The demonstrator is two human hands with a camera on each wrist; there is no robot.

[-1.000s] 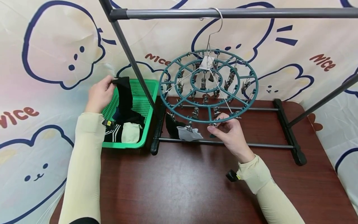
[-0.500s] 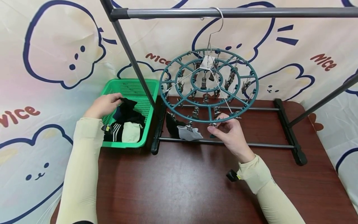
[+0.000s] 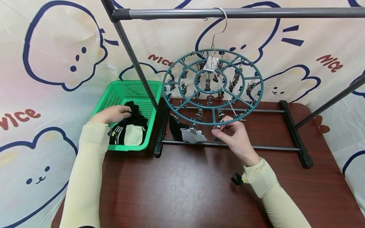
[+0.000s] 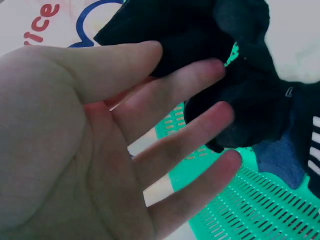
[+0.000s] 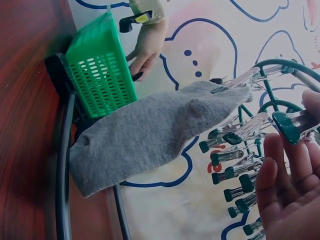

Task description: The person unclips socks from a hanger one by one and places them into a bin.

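My left hand (image 3: 113, 114) reaches into the green basket (image 3: 98, 109) at a black sock (image 3: 136, 118). In the left wrist view, its fingers are fairly straight and spread, with the thumb and index finger apart beside the dark cloth; any contact is unclear. My right hand (image 3: 235, 136) pinches a metal clip (image 3: 218, 127) with green tips (image 5: 286, 127) at the front of the round teal drying hanger (image 3: 214, 122). A grey sock (image 5: 145, 135) hangs from a neighbouring clip, and a black sock (image 3: 176, 128) hangs left of it.
The hanger's hook (image 3: 223, 23) sits on the rack's top bar (image 3: 176, 13). Several clips dangle from its rings. A pale sock (image 3: 133, 134) and a striped black sock (image 3: 118, 134) lie in the basket. The rack's lower bar (image 3: 268, 148) crosses above the brown table (image 3: 176, 183).
My left hand has come down and right into the basket. The black sock it held up a second ago now lies bunched there. My right hand has stayed at its clip.
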